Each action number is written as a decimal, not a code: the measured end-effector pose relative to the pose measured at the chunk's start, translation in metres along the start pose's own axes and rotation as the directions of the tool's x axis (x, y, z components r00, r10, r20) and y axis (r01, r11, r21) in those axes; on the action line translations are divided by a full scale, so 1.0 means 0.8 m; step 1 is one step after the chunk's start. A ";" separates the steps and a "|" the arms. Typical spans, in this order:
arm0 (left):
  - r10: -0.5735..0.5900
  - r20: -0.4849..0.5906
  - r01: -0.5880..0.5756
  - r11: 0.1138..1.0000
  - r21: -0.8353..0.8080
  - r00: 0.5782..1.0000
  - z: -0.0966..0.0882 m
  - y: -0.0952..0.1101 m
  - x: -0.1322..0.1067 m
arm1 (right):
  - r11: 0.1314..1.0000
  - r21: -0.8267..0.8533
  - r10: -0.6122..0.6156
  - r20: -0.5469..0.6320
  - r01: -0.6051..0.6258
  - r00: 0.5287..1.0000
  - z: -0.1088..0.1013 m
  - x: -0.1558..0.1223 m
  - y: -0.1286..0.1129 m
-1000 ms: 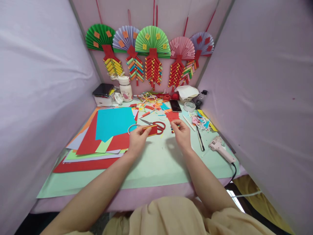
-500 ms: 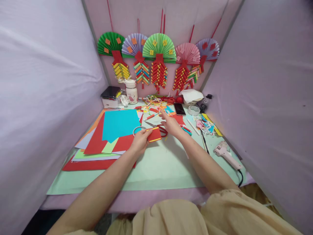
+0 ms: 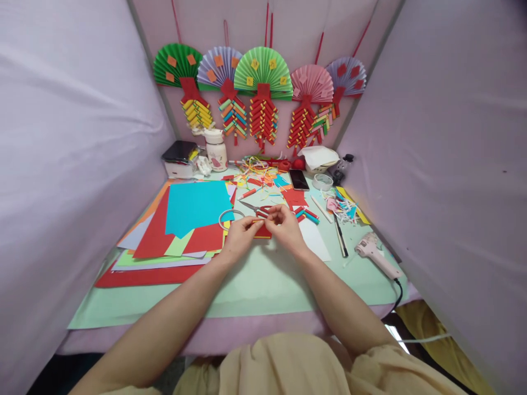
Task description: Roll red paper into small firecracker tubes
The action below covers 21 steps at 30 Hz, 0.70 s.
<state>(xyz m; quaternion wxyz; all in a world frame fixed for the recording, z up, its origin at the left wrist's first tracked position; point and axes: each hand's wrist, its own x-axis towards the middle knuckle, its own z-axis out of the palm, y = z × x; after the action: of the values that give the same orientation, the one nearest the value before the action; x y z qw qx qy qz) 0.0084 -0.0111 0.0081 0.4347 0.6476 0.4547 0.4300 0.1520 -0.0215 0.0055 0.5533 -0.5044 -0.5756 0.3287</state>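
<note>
- Red card (image 3: 263, 233): between the hands, its near edge showing below the fingertips.
- Left hand (image 3: 240, 239): gripping the card from the left.
- Right hand (image 3: 287, 228): back from reaching far, now at the card's far edge; both seemingly work there. Whether it pinches, I cannot tell.
- Scissors (image 3: 250, 206): just far of the hands.
- Paper rolls (image 3: 312, 216): right.

Forearms (image 3: 164, 318) angled inward, left grip (image 3: 242, 236) and right grip (image 3: 286, 227) close together, fingers (image 3: 256, 224) pinched
</note>
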 end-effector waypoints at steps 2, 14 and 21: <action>-0.002 0.004 0.002 1.000 0.028 1.000 0.000 0.001 0.000 | 0.999 -0.028 -0.015 -0.014 0.015 1.000 0.000 -0.001 0.001; -0.225 0.081 0.239 0.918 -0.317 0.971 -0.008 -0.014 0.012 | 0.956 0.247 0.159 0.015 -0.158 0.987 -0.015 0.012 0.009; -0.268 0.047 0.249 0.800 -0.546 0.962 -0.005 -0.007 0.010 | 0.963 0.188 0.175 0.101 -0.192 0.979 -0.012 0.011 0.010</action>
<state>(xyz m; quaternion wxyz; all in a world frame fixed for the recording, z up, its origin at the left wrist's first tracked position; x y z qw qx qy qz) 0.0055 -0.0015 0.0052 0.6486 0.4212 0.4036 0.4889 0.1642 -0.0130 0.0022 0.5429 -0.4842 -0.5138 0.4548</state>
